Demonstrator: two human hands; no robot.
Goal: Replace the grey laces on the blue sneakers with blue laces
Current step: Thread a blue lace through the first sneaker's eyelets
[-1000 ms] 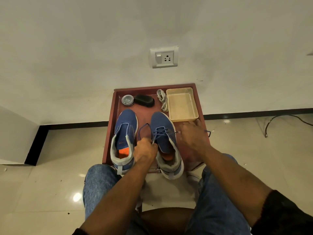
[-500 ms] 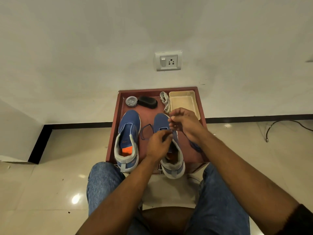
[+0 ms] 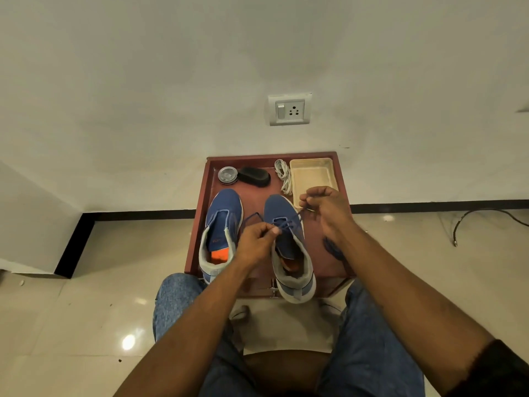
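Our left hand (image 3: 256, 239) and right hand (image 3: 326, 207) pinch the blue lace (image 3: 283, 223), half threaded through the right sneaker (image 3: 282, 224); the left sneaker (image 3: 224, 219) is unlaced.

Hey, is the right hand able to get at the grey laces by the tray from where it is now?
Probably yes. The grey laces lie uncovered beside the beige tray, just beyond the right hand. But that hand is pinching the blue lace, so it would likely need to let go first.

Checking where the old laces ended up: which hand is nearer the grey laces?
Right. The right hand pinches a blue lace just beside the grey laces; the left hand pinches it lower, over the shoe.
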